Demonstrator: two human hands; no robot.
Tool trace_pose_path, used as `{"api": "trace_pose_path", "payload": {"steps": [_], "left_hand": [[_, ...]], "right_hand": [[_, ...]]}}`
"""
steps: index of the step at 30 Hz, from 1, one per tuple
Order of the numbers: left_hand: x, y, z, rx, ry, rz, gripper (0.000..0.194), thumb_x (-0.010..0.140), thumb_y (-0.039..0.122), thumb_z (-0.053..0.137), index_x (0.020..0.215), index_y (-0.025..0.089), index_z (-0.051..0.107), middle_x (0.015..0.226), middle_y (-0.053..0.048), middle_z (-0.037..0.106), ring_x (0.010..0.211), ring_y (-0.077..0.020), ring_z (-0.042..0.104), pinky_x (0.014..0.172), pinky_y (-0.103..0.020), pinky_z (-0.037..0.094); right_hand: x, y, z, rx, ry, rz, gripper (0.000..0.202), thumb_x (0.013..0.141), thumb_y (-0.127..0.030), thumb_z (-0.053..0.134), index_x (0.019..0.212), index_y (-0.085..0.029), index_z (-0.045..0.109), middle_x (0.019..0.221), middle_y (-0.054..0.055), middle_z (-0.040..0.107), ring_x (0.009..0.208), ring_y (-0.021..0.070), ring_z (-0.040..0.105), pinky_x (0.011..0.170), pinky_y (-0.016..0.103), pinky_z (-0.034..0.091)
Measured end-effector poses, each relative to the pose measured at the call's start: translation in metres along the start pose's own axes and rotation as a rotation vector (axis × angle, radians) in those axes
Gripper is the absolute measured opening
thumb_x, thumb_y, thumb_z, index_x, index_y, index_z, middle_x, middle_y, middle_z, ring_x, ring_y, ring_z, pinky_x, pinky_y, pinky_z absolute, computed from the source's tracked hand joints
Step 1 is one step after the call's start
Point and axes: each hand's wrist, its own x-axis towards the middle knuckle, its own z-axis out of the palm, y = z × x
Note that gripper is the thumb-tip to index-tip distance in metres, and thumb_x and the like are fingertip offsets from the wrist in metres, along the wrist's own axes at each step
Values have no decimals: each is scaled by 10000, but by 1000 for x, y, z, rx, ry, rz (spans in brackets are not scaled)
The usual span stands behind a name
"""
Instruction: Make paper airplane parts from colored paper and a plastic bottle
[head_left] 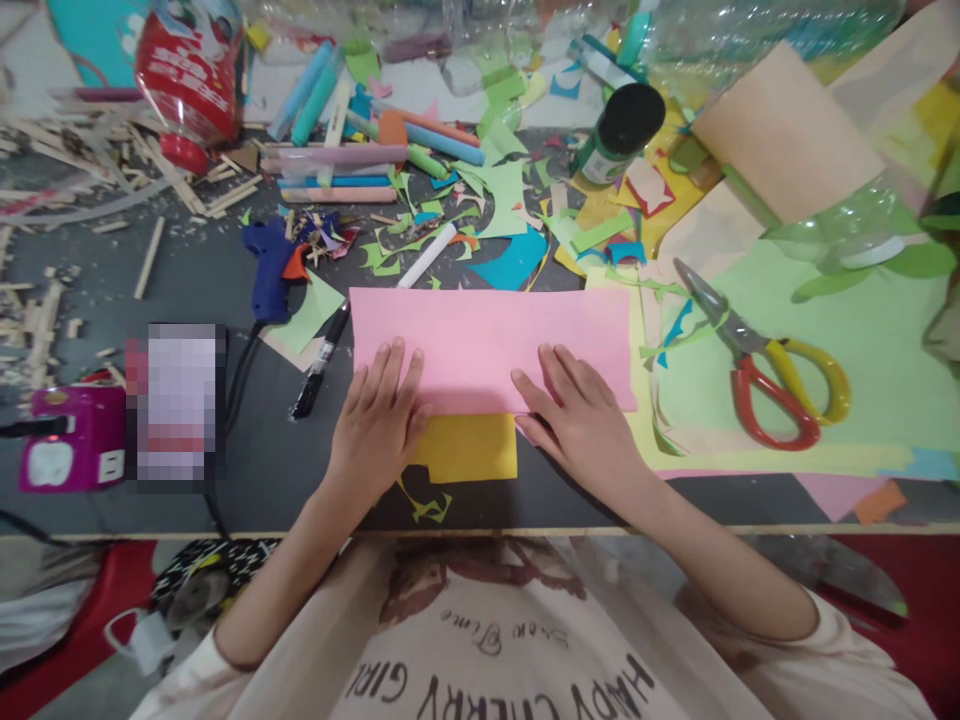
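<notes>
A long pink paper [480,340] lies flat on the dark table in front of me, its lower edge overlapping a yellow paper piece [474,450]. My left hand [381,410] rests on the pink paper's left part, palm down with the fingers stretched out. On its right part lies my right hand [577,415], also flat with its fingers spread. Neither hand grips anything. A black-and-white marker [326,360] is left of the paper, and its upper edge lies near a white pen [426,255]. Scissors [757,350] with red and yellow handles lie to the right on green paper.
A blue glue gun [270,270] and a magenta box [75,440] are at the left. Behind the paper are coloured scraps, markers, a red-labelled bottle [191,80] and a dark green bottle [619,135]. Green sheets [862,370] cover the right side. The table's front edge is near my wrists.
</notes>
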Motion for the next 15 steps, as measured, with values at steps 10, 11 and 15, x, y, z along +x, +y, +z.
{"api": "trace_pose_path", "payload": {"steps": [10,11,15], "left_hand": [[0,1,-1,47,7,23,548,1003,329,316,1511,123,308,1555,-174,360,1455,-292,342,1174,-453,306],[0,1,-1,47,5,21,548,1004,327,313,1514,126,303,1558,-173,356,1457,-292,338,1176,-454,302],[0,2,0,46,0,6,543,1009,319,297,1518,133,293,1564,-172,342,1463,-294,325,1182,-459,287]], "right_hand": [[0,-3,-3,34,-23,28,417,997,-390,375,1350,-219,518,1484,196,467,1396,325,413,1072,527,401],[0,-2,-3,35,-25,28,417,998,-390,371,1351,-221,516,1485,196,465,1398,326,411,1072,531,401],[0,-2,-3,-8,-6,7,416,995,-403,380,1338,-217,524,1454,206,495,1366,327,455,1044,522,435]]}}
